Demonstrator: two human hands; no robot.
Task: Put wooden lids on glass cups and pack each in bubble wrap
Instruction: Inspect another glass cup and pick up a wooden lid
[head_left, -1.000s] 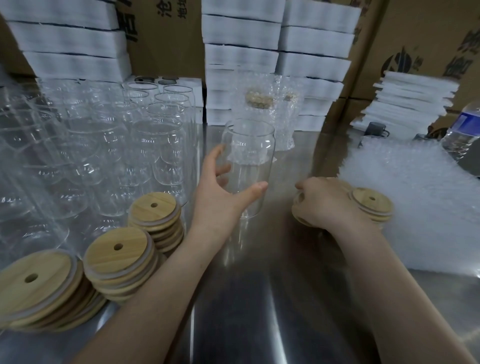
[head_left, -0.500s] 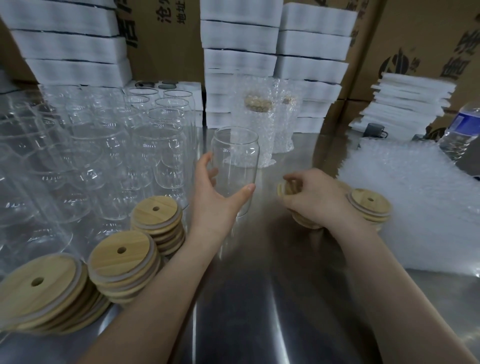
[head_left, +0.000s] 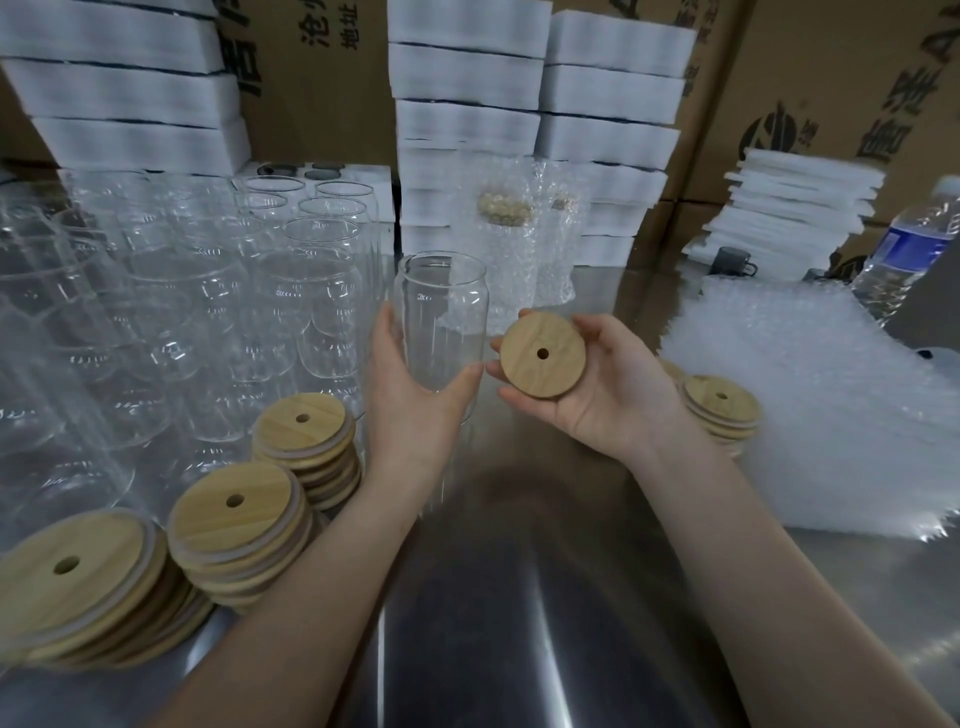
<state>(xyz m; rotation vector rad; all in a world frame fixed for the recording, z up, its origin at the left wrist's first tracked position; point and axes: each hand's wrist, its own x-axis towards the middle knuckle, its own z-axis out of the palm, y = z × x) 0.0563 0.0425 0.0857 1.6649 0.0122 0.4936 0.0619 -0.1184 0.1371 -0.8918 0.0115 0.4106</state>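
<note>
My left hand (head_left: 415, 410) grips an empty glass cup (head_left: 441, 317) upright near the middle of the steel table (head_left: 519, 597). Just to its right, my right hand (head_left: 608, 395) holds a round wooden lid (head_left: 543, 355) with a small centre hole, its flat face tilted toward me. The lid is beside the cup, below its rim and apart from it. Two cups wrapped in bubble wrap (head_left: 511, 249) stand behind the held cup. A pile of bubble wrap sheets (head_left: 810, 405) lies at the right.
Many empty glass cups (head_left: 208, 301) crowd the left side. Three stacks of wooden lids (head_left: 234, 525) sit at the front left and a short stack (head_left: 722, 410) by my right wrist. White foam blocks (head_left: 467, 104), cartons and a water bottle (head_left: 909, 254) line the back.
My right hand has lifted one lid off the short stack and turned it face up beside the cup. My left hand has drawn the cup slightly nearer.
</note>
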